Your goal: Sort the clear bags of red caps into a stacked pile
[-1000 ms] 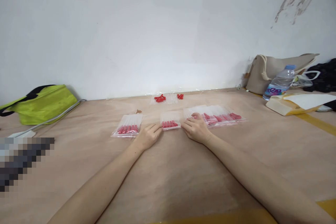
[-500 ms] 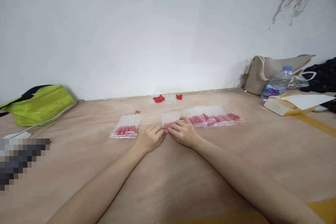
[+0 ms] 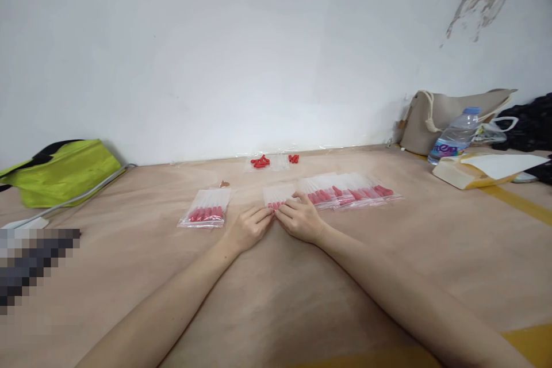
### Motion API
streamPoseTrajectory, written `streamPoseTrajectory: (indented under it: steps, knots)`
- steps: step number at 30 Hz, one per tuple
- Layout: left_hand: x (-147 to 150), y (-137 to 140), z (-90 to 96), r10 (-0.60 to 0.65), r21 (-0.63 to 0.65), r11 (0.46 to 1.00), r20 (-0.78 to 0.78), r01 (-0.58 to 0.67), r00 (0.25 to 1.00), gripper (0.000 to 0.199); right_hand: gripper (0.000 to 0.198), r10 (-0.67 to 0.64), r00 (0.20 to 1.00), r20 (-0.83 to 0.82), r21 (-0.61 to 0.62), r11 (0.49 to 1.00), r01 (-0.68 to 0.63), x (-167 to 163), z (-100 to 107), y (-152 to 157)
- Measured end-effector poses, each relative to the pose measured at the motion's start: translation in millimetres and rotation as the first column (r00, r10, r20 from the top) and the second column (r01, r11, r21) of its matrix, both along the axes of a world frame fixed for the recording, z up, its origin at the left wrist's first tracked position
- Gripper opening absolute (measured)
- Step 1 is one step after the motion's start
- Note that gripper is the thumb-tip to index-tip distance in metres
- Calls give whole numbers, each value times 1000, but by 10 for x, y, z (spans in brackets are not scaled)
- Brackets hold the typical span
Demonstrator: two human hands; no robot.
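A small clear zip bag point(image 3: 279, 193) with several red pieces in it lies flat between my hands. My left hand point(image 3: 250, 226) pinches the near edge of this bag at its left side. From the right, my right hand point(image 3: 301, 219) grips the same edge, its fingertips close to those of the left. The hands partly cover the bag's near end. Another zip bag point(image 3: 206, 210) of red pieces lies left of my left hand. Beyond my right hand, several more filled zip bags point(image 3: 349, 191) overlap in a row.
Loose red pieces point(image 3: 260, 162) rest on clear plastic near the wall, with a smaller red cluster point(image 3: 294, 158) beside them. A yellow-green bag point(image 3: 69, 172) is at the left. A water bottle point(image 3: 455, 137), a beige handbag point(image 3: 420, 123) and an open paper packet point(image 3: 452, 172) stand at the right.
My left fingertips have shifted slightly right along the bag's near edge, nearer to my right fingertips. Everything else stays in place apart from a slight camera shift.
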State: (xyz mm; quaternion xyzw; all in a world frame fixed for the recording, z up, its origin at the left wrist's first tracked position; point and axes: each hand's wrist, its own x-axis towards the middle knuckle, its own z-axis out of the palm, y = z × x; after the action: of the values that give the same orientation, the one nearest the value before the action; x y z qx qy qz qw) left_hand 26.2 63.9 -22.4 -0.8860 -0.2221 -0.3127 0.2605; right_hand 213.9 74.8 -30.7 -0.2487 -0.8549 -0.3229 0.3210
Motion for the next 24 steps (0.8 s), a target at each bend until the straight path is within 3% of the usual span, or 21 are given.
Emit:
streamPoseTrajectory:
  steps: [4,18,24]
  knots:
    - [-2,-13,19,-5,-56,998,17,5,1000,18,26,-26,999,21,5,1000,26,15,9,-11]
    - [-109,-40,75,55,10,998,26,-55,998,14,25,-97,995,-23,-9,995,97,361,31,50]
    - [-188,-26,18,83,-73,994,49,-79,995,15,25,-110,993,-43,14,994,111,376,7,54]
